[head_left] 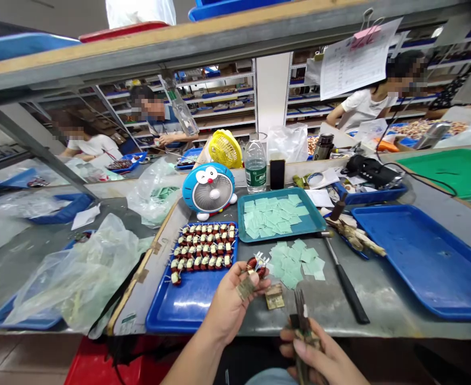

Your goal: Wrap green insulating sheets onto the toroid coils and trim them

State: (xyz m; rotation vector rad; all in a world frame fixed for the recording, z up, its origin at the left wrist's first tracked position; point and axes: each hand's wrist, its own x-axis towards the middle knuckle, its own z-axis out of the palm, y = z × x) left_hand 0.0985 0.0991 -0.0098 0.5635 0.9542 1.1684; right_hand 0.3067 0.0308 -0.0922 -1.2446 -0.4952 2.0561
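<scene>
Left hand [231, 305] closed, pinching a copper-wound coil [252, 263] at the fingertips, long axis roughly crosswise, wire leads up; right hand [313, 347] closed round small pliers [301, 310], tips angled upward, just below and right of the coil, left hand nearer.

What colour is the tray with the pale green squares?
The tray is teal, in the head view.

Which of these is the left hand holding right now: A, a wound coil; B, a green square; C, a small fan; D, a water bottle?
A. The left hand pinches a wound coil with copper windings between its fingers.
</scene>
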